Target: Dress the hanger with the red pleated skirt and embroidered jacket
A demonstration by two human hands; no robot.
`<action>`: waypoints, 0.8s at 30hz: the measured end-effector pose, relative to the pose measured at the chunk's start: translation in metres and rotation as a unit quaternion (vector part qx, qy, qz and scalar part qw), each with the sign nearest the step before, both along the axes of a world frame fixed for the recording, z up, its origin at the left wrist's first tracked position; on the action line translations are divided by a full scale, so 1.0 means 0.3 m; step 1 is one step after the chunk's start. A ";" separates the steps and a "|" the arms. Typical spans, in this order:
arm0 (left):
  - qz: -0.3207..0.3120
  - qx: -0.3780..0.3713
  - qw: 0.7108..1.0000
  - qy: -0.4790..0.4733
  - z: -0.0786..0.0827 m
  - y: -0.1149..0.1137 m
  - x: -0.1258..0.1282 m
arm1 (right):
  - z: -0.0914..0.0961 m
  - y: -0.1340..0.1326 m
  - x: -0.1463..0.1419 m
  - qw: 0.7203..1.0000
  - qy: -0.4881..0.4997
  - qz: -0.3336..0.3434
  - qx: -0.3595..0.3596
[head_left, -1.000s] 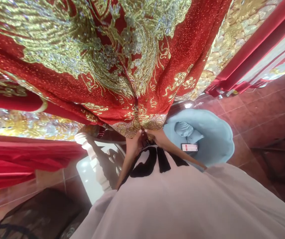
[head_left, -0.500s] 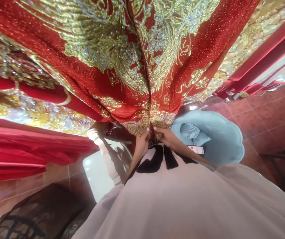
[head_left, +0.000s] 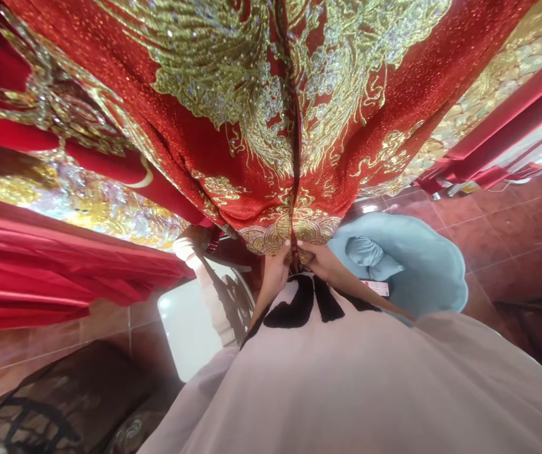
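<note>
A: Principal item?
B: One garment [head_left: 275, 126] of red glittering cloth, densely embroidered in gold and silver. Location: straight ahead of the person, lower end at the hands, remainder fanning up and away to the top of the view.

A: Long axis?
B: Marked by one narrow, dark centre slit [head_left: 295, 145], running nearly straight from the top of the view down to a hem band [head_left: 264, 238] of gold, scallop-patterned cloth, between the hands.

A: Nearer hand?
B: Neither; both touch it. Left hand [head_left: 276, 270], bare: at the hem, just left of the slit. Right hand [head_left: 320, 260], bare: same level, just right of it. Thumb tips close together across the slit.

A: Condition of the hands?
B: Both grasping; grip narrow. Each pinches the hem beside the slit, thumb uppermost. Lower fingers largely hidden; their exact hold cannot be told.

A: Adjacent items?
B: Right: one pale-blue, rounded, scallop-edged upholstered chair [head_left: 431, 271], bearing one crumpled pale-blue cloth bundle [head_left: 368, 252] and one flat, pale-screened phone [head_left: 378, 288], partly hidden. Left: one smooth white seat [head_left: 188, 321], apart from the hands.
</note>
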State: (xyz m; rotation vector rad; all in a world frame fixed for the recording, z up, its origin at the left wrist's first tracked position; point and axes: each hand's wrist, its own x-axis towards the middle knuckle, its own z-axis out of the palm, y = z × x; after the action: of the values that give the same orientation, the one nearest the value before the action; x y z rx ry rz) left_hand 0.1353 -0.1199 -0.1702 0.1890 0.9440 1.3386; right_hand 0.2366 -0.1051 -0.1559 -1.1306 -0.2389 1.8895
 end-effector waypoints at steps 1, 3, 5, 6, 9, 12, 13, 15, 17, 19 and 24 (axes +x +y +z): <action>0.007 0.007 1.000 0.009 -0.006 0.000 0.002 | -0.001 -0.001 -0.002 1.000 -0.008 0.002 -0.001; 0.025 0.024 0.999 0.037 -0.021 0.001 0.006 | 0.003 -0.003 -0.007 1.000 -0.020 -0.004 0.000; 0.039 0.039 0.996 0.071 -0.036 -0.001 0.010 | 0.015 -0.005 -0.016 0.999 -0.022 -0.028 0.009; 0.045 0.045 0.994 0.086 -0.044 -0.003 0.013 | 0.022 -0.005 -0.021 0.999 -0.020 -0.041 0.014; 0.056 0.054 0.991 0.110 -0.067 -0.010 0.022 | 0.041 -0.003 -0.034 0.999 -0.008 -0.048 0.019; 0.051 0.051 0.991 0.111 -0.086 -0.013 0.029 | 0.037 0.006 -0.040 0.999 0.003 -0.049 0.021; 0.044 0.048 0.992 0.107 -0.090 -0.013 0.030 | 0.030 0.008 -0.039 0.998 -0.001 -0.056 0.018; 0.033 0.040 0.994 0.097 -0.092 -0.011 0.032 | 0.011 0.008 -0.032 0.998 -0.017 -0.064 -0.003; 0.028 0.029 0.995 0.089 -0.087 -0.008 0.031 | -0.007 -0.005 -0.015 0.997 -0.026 -0.052 -0.042; 0.018 0.017 0.997 0.079 -0.080 -0.006 0.029 | -0.018 -0.029 0.006 0.996 -0.049 0.007 -0.077; 0.007 0.004 0.997 0.082 -0.086 -0.007 0.024 | -0.003 -0.060 0.030 0.975 -0.190 0.110 0.008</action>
State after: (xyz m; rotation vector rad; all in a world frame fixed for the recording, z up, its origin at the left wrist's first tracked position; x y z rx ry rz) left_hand 0.1424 -0.1221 -0.1960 0.3026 1.0796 1.3547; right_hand 0.2457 -0.1232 -0.1568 -1.5021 -0.6146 1.8397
